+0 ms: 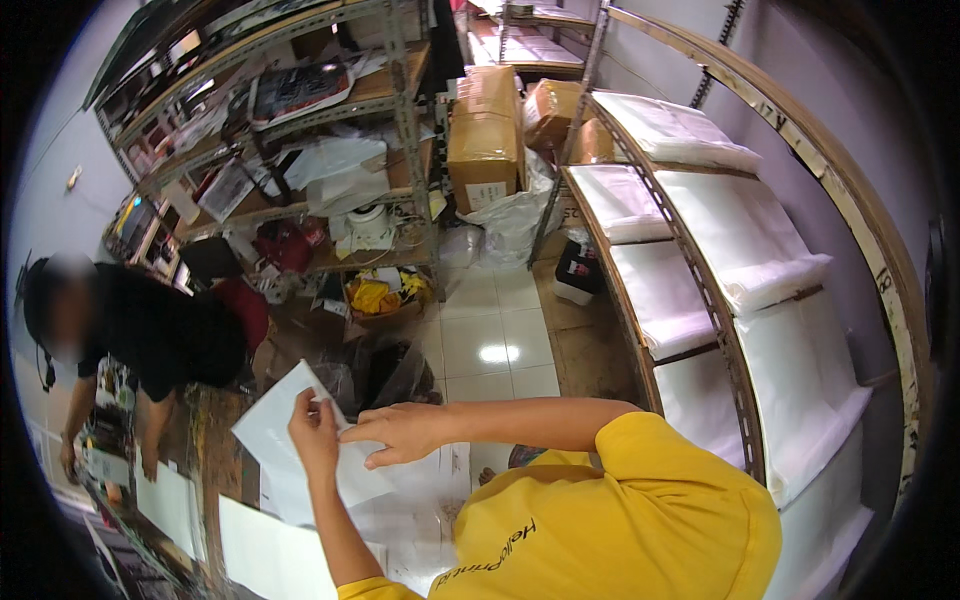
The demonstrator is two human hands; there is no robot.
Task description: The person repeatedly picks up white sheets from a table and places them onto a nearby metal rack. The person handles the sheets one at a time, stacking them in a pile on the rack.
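My left hand (314, 430) is closed, its curled fingertips at the upper part of a white sheet (270, 430) that is tilted up off the table. Beside it, my right hand (398, 432) reaches in from the right with the index finger stretched out and the thumb apart. That hand lies over the sheet's right side, and nothing shows in its grasp. Under the raised sheet, more white paper and clear film (425, 500) cover the table's near part. A separate white sheet (265, 550) lies flat to the left of my left forearm.
Across the worn wooden table (222, 440), a person in black (165, 325) bends over another white sheet (170, 510). White stacks (745, 230) fill the right-hand racks. Cardboard boxes (485, 145) and a bin of yellow cloth (378, 295) stand beyond the table, near cluttered metal shelves (405, 90).
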